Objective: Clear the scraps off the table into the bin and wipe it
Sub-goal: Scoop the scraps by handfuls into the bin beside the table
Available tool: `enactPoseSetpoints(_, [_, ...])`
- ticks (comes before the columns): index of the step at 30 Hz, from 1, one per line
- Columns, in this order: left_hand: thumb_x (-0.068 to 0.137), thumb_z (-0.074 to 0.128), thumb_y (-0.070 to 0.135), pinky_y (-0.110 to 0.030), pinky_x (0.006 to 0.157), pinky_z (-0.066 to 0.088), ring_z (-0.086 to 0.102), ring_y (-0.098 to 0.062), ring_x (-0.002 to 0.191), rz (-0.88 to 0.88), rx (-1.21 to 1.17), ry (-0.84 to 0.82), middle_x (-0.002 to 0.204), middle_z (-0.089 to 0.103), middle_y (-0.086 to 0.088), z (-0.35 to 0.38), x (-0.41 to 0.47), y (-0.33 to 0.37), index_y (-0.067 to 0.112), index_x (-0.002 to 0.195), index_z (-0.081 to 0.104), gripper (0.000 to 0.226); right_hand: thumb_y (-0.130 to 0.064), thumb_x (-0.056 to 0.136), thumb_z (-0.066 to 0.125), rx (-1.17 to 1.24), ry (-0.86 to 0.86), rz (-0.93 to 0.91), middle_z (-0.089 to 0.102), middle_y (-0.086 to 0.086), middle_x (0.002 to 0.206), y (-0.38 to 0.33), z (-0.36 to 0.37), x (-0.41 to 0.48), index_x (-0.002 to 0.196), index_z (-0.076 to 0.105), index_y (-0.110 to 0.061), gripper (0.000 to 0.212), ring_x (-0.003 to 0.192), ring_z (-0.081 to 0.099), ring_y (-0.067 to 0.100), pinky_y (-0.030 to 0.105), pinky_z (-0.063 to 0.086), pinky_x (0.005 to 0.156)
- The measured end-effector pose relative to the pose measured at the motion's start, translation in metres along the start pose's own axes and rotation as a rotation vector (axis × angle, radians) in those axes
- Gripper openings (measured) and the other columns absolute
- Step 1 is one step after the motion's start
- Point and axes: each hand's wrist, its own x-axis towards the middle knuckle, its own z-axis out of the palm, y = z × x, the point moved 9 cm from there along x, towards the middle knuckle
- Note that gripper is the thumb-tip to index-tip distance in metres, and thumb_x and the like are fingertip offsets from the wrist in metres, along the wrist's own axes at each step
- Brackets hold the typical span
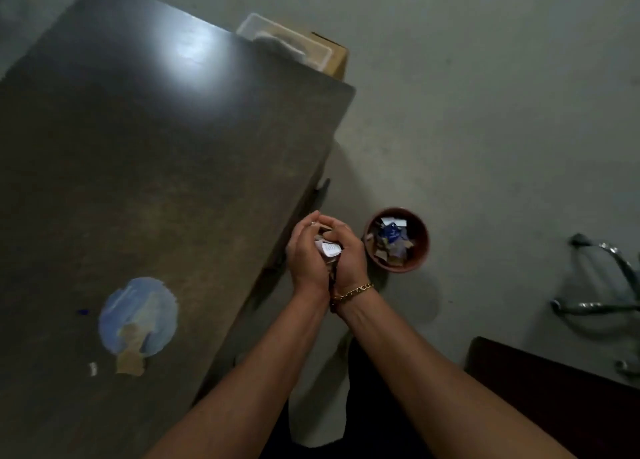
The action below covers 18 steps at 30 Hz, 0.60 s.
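Note:
My left hand (304,250) and my right hand (349,254) are cupped together just off the right edge of the dark table (156,153), holding a bunch of paper scraps (329,247) between them. The round red-brown bin (398,238) stands on the floor right of my hands, with several scraps inside. On the table's near left lies a blue cloth (138,315), with a brown cardboard scrap (130,363) at its near edge, a small white scrap (92,368) and a tiny blue scrap (83,311) beside it.
A clear plastic container (287,39) sits on a cardboard box (337,58) behind the table's far corner. Metal chair legs (602,285) stand on the floor at right. A dark piece of furniture (554,399) fills the lower right corner.

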Motion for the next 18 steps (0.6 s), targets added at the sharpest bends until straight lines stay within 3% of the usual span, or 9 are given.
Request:
enactPoseSetpoints(2, [0.083, 0.061, 0.014, -0.03, 0.079, 0.053, 0.069, -0.026, 0.092, -0.044, 0.044, -0.016, 0.098, 0.073, -0.012, 0.042, -0.001, -0.04, 0.011, 0.097, 0.074, 0.019, -0.002, 0.08, 0.049, 0.058, 0.056, -0.013, 0.063, 0.014, 0.082, -0.033, -0.047, 0.02, 0.101, 0.061, 0.004, 0.025, 0.071, 0.064, 0.02, 0.02, 0.052, 0.057])
enactPoseSetpoints(4, [0.078, 0.06, 0.019, -0.029, 0.077, 0.053, 0.069, -0.023, 0.09, -0.099, 0.098, -0.065, 0.095, 0.073, -0.008, 0.082, -0.002, -0.085, 0.01, 0.099, 0.074, 0.027, 0.0, 0.088, 0.045, 0.164, 0.077, 0.006, 0.066, 0.01, 0.074, -0.06, -0.09, 0.041, 0.091, 0.064, -0.001, 0.019, 0.065, 0.067, 0.017, 0.02, 0.053, 0.056])
enactPoseSetpoints(6, [0.088, 0.057, 0.015, -0.021, 0.072, 0.054, 0.069, -0.014, 0.083, -0.115, 0.198, -0.114, 0.091, 0.073, -0.001, 0.115, -0.003, -0.124, 0.014, 0.099, 0.074, 0.02, -0.006, 0.09, 0.046, 0.286, 0.094, 0.058, 0.065, 0.006, 0.076, -0.079, -0.127, 0.06, 0.088, 0.064, -0.007, 0.018, 0.069, 0.066, 0.015, 0.019, 0.053, 0.06])
enactPoseSetpoints(8, [0.094, 0.052, 0.002, -0.022, 0.067, 0.056, 0.071, -0.013, 0.075, -0.127, 0.233, -0.092, 0.087, 0.074, -0.005, 0.14, 0.0, -0.158, 0.006, 0.099, 0.074, 0.023, -0.009, 0.095, 0.039, 0.368, 0.127, 0.078, 0.06, 0.006, 0.084, -0.096, -0.163, 0.08, 0.092, 0.061, -0.009, 0.022, 0.076, 0.062, 0.015, 0.018, 0.053, 0.064])
enactPoseSetpoints(10, [0.094, 0.053, -0.002, -0.026, 0.067, 0.057, 0.072, -0.019, 0.077, -0.145, 0.255, -0.071, 0.09, 0.075, -0.013, 0.152, 0.006, -0.178, 0.001, 0.099, 0.074, 0.022, -0.006, 0.096, 0.035, 0.38, 0.139, 0.046, 0.057, 0.009, 0.09, -0.11, -0.183, 0.092, 0.098, 0.059, -0.007, 0.024, 0.08, 0.06, 0.017, 0.018, 0.053, 0.064])
enactPoseSetpoints(13, [0.09, 0.06, 0.005, -0.039, 0.081, 0.057, 0.073, -0.037, 0.095, -0.164, 0.286, -0.052, 0.106, 0.075, -0.026, 0.171, 0.021, -0.217, -0.001, 0.097, 0.076, 0.019, -0.006, 0.095, 0.035, 0.4, 0.142, 0.014, 0.056, 0.011, 0.091, -0.125, -0.212, 0.114, 0.098, 0.06, -0.005, 0.025, 0.082, 0.058, 0.02, 0.019, 0.052, 0.065])
enactPoseSetpoints(18, [0.082, 0.062, 0.015, -0.038, 0.079, 0.057, 0.074, -0.029, 0.089, -0.178, 0.324, -0.104, 0.091, 0.078, -0.013, 0.193, 0.045, -0.264, 0.016, 0.079, 0.08, 0.017, -0.008, 0.093, 0.031, 0.399, 0.175, -0.026, 0.056, 0.013, 0.091, -0.134, -0.252, 0.153, 0.094, 0.06, -0.002, 0.029, 0.083, 0.057, 0.023, 0.022, 0.051, 0.069])
